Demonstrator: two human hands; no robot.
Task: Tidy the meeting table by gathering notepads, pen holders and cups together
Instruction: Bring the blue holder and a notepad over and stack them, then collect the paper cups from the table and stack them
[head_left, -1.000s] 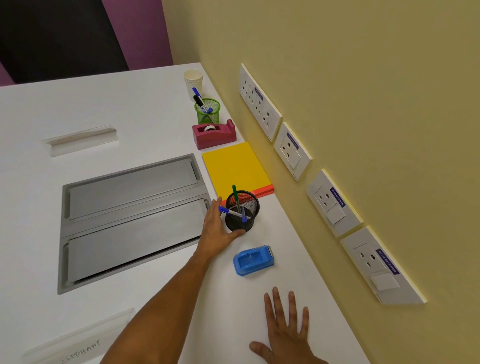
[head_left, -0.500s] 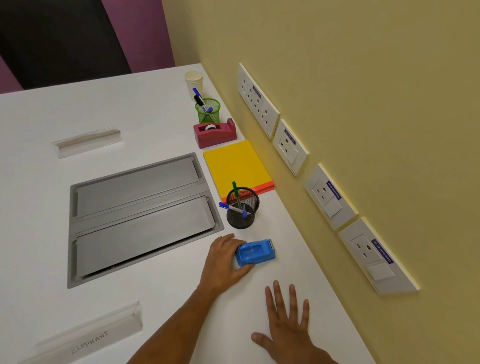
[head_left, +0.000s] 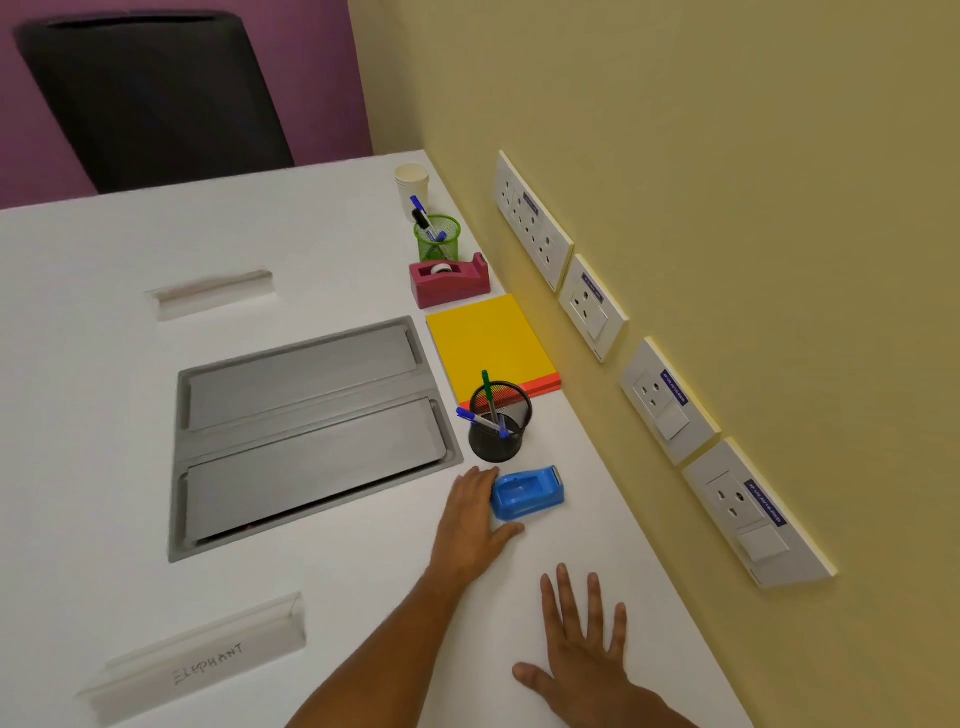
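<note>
Gripping the blue tape dispenser (head_left: 527, 492), my left hand (head_left: 475, 525) curls around its near end; black pen holder (head_left: 500, 428) at twelve o'clock, right hand (head_left: 584, 649) flat, fingers spread.

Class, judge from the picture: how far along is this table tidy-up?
Done: paper cup, green pen holder, yellow notepad and black pen holder line the wall edge. In hand: left hand grips the blue tape dispenser. Left: closing it up to the row.
</note>
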